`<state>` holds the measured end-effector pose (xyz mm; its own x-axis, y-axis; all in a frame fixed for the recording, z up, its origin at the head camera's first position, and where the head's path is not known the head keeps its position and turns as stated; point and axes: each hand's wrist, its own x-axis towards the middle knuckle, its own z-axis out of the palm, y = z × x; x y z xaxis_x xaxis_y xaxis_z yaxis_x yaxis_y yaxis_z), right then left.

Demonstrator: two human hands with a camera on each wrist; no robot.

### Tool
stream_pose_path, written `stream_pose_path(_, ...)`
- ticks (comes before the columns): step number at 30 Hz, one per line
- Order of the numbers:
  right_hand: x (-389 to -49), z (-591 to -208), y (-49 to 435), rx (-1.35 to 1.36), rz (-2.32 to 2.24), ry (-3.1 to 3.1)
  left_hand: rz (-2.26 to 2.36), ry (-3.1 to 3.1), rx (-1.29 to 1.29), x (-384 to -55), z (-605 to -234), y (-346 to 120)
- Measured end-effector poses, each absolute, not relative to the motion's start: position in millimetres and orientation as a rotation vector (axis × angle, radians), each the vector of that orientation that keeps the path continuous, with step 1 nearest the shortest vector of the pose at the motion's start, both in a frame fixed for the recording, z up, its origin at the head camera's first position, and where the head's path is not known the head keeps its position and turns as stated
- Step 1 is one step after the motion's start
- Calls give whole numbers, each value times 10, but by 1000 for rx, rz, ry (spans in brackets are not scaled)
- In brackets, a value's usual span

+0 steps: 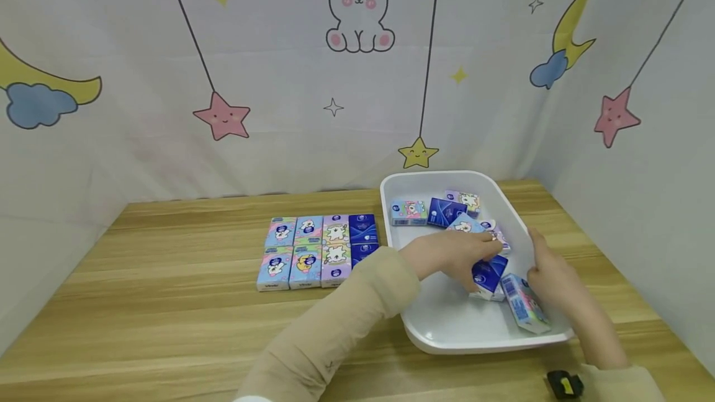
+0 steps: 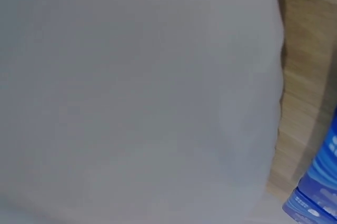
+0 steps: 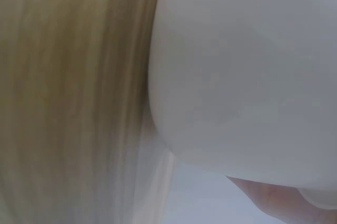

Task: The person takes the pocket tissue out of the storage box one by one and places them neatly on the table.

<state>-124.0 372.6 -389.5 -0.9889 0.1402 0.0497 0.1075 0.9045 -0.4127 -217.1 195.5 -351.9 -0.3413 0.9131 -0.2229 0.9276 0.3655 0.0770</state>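
In the head view my left hand (image 1: 455, 256) reaches into a white plastic basin (image 1: 441, 321), thumb and fingers spread about a dark blue tissue pack (image 1: 489, 273). Whether they pinch it cannot be made out. My right hand (image 1: 558, 278) grips the basin's right rim, and one of its fingers (image 3: 279, 200) shows past the rim in the right wrist view. Beside that hand, inside, a pink-and-blue tissue pack (image 1: 525, 304) leans near the wall. More packs lie jumbled deeper in, among them another dark blue pack (image 1: 447, 211) and a pink-and-blue pack (image 1: 409, 213).
Left of the basin, several tissue packs (image 1: 307, 253) stand in two tight rows on the wooden table (image 1: 167, 315), dark blue ones (image 2: 321, 182) nearest the basin. A small black object (image 1: 564, 384) lies by the right sleeve. A printed curtain (image 1: 279, 67) hangs behind.
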Motion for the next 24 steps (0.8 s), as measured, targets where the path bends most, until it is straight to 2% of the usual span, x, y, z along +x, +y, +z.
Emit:
stream_pose_path(12, -1237, -3875, 3722, -206, 636, -2997, -51, 2398, 1634, -2111, -3501, 1883)
stream_pose_path(24, -1229, -3868, 3705, -211, 649, -3005, 181, 2490, 1673, -2128, -3482, 1527)
